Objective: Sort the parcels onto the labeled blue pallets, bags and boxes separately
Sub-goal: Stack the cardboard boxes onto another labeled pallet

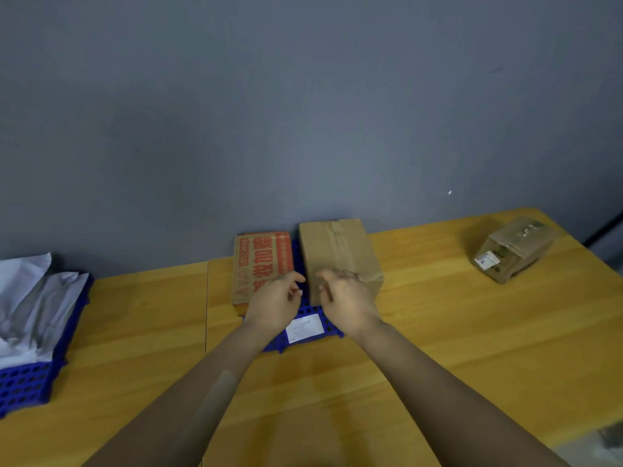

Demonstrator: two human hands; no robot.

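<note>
Both hands are hovering loosely open, holding nothing: left hand [274, 303] over the red-printed box [261, 264], right hand [347, 298] touching the plain box [337, 254], both boxes sitting on the centre blue pallet [303, 338]. Bags [30, 298] are lying at 9 o'clock on another pallet [27, 382]; a small box [512, 249] is sitting at 2 o'clock on the desk [438, 348].

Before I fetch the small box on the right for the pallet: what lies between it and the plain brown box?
Nothing: in the head view, only bare wooden table separates the small box from the plain brown box.
</note>
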